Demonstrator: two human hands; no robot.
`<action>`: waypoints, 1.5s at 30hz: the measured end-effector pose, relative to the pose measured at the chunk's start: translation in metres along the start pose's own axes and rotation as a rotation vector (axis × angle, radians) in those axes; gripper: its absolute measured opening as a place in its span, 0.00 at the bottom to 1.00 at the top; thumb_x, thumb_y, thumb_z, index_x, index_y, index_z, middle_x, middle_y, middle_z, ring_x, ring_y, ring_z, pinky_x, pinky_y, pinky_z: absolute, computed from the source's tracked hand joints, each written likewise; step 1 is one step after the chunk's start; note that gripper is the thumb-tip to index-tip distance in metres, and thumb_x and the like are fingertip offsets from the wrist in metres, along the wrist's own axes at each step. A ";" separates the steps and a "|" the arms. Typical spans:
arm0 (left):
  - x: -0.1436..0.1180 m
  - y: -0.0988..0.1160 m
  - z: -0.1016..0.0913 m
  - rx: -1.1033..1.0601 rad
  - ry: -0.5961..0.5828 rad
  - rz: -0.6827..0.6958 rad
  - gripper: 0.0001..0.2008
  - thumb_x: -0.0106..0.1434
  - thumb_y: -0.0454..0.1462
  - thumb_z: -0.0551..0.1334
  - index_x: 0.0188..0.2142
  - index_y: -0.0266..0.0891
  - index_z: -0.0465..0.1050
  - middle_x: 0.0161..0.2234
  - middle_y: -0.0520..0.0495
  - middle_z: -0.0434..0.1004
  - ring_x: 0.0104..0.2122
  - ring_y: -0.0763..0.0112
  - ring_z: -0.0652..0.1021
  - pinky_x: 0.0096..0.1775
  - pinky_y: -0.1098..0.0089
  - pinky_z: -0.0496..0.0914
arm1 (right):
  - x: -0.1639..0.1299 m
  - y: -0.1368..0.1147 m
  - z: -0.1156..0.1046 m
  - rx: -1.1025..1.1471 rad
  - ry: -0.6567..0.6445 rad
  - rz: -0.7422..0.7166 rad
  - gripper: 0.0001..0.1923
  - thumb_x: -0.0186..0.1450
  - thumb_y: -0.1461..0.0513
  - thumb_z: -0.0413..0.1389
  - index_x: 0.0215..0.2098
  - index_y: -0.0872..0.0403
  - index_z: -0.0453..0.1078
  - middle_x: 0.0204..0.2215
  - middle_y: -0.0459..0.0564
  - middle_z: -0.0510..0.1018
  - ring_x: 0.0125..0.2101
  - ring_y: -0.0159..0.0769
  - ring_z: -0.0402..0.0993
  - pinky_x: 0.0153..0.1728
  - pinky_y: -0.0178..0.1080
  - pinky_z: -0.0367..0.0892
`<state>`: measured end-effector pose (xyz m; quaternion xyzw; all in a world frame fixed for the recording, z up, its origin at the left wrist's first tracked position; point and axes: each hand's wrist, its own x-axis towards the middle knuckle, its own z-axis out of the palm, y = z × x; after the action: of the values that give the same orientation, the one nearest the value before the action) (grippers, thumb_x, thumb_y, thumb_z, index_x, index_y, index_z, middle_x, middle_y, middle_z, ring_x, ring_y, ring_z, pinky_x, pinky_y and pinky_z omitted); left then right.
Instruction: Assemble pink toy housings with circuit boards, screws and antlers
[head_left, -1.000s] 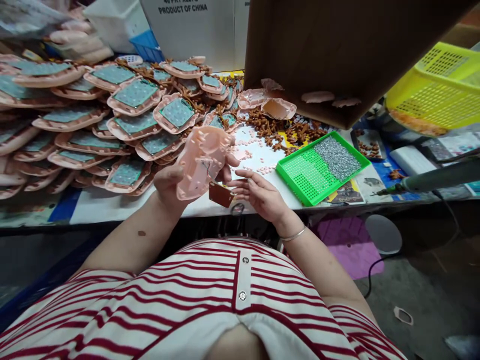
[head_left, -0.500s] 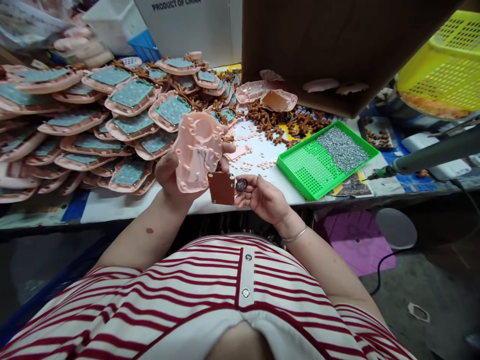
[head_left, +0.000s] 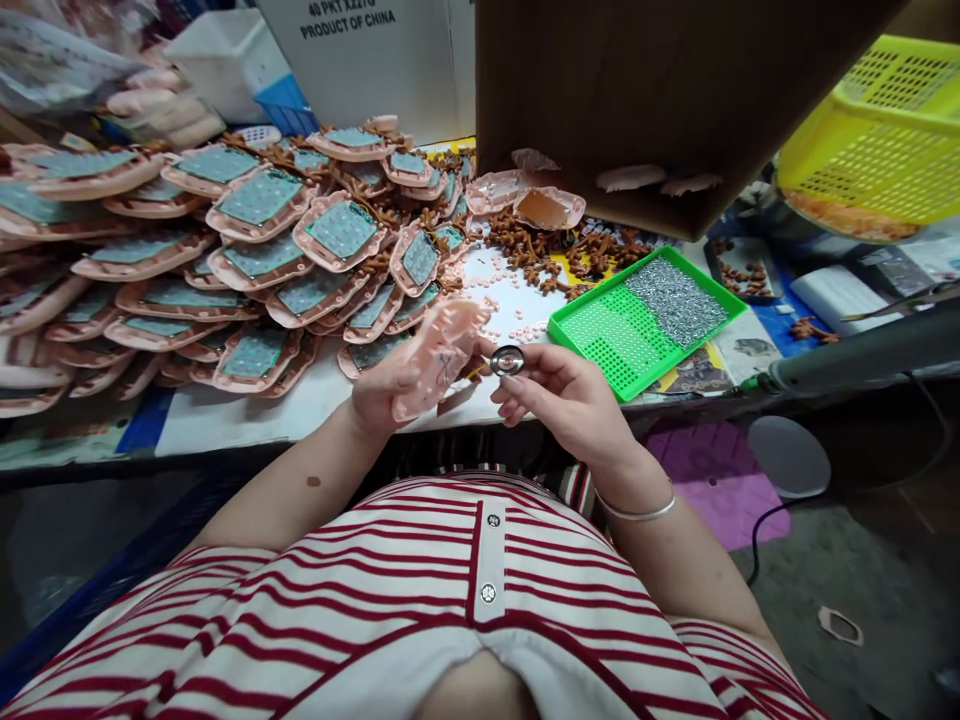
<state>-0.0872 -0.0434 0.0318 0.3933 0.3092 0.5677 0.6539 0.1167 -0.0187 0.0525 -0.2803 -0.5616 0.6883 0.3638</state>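
your left hand grips the pink shell; your right hand pinches the small speaker. pulling them apart could strain the yellow wire between.

Pale pink shell; black-rimmed, silvery round part. Bright green tray near the front edge of the white table, teal boards towards its left. Shirt striped dark red and white.

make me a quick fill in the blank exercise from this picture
The left hand grips a ____ plastic shell.
In shape, the dark-rimmed part in the right hand is ____.
The tray holding silvery pieces is ____.
The basket at upper right is ____.

Missing words: pink, round, green, yellow.
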 end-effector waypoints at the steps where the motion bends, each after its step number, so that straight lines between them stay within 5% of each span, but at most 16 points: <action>1: -0.001 -0.003 0.002 0.009 -0.013 -0.019 0.37 0.45 0.48 0.71 0.55 0.40 0.72 0.50 0.39 0.79 0.50 0.47 0.78 0.51 0.54 0.72 | 0.001 -0.004 0.002 -0.142 0.022 -0.047 0.15 0.63 0.52 0.64 0.41 0.54 0.71 0.26 0.43 0.78 0.23 0.27 0.73 0.25 0.32 0.71; 7: -0.002 -0.014 0.007 -0.033 -0.071 -0.116 0.38 0.48 0.51 0.68 0.57 0.40 0.68 0.38 0.41 0.80 0.43 0.49 0.80 0.42 0.56 0.74 | 0.008 0.002 0.007 -0.946 0.291 -0.480 0.11 0.69 0.55 0.59 0.35 0.54 0.70 0.25 0.44 0.74 0.23 0.27 0.65 0.26 0.33 0.61; 12: -0.002 -0.017 0.002 -0.043 -0.159 -0.217 0.35 0.49 0.56 0.65 0.51 0.38 0.71 0.36 0.37 0.80 0.36 0.49 0.81 0.30 0.61 0.72 | 0.008 0.014 0.000 -1.088 0.329 -0.665 0.08 0.70 0.59 0.56 0.45 0.53 0.73 0.35 0.50 0.77 0.31 0.31 0.72 0.29 0.35 0.67; 16: -0.003 -0.017 0.003 -0.076 -0.172 -0.222 0.30 0.51 0.56 0.62 0.45 0.37 0.73 0.32 0.39 0.79 0.29 0.55 0.80 0.29 0.61 0.72 | 0.008 0.013 -0.009 -1.065 0.267 -0.770 0.11 0.70 0.62 0.56 0.50 0.53 0.73 0.39 0.52 0.77 0.36 0.33 0.75 0.33 0.36 0.72; 23: -0.002 -0.019 0.005 -0.098 -0.186 -0.212 0.30 0.52 0.57 0.62 0.44 0.37 0.74 0.32 0.40 0.80 0.26 0.60 0.78 0.27 0.65 0.69 | 0.008 0.013 -0.012 -1.002 0.261 -0.729 0.09 0.69 0.63 0.57 0.47 0.52 0.74 0.40 0.53 0.79 0.41 0.37 0.77 0.41 0.43 0.75; 32: -0.002 -0.019 0.010 -0.118 -0.145 -0.212 0.36 0.48 0.53 0.64 0.54 0.37 0.70 0.42 0.35 0.81 0.42 0.43 0.81 0.37 0.54 0.75 | 0.011 0.020 -0.012 -0.907 0.279 -0.700 0.05 0.69 0.64 0.57 0.44 0.52 0.72 0.37 0.51 0.80 0.39 0.37 0.76 0.39 0.42 0.72; 45: -0.001 -0.023 0.025 -0.073 -0.133 -0.192 0.37 0.48 0.49 0.64 0.58 0.40 0.67 0.45 0.39 0.78 0.48 0.47 0.79 0.49 0.52 0.72 | 0.000 0.015 -0.002 -1.213 0.336 -0.814 0.08 0.73 0.61 0.51 0.47 0.54 0.68 0.36 0.52 0.78 0.38 0.39 0.72 0.39 0.43 0.67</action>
<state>-0.0548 -0.0497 0.0244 0.3744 0.2804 0.4862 0.7381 0.1160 -0.0193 0.0375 -0.3031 -0.8387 0.0171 0.4522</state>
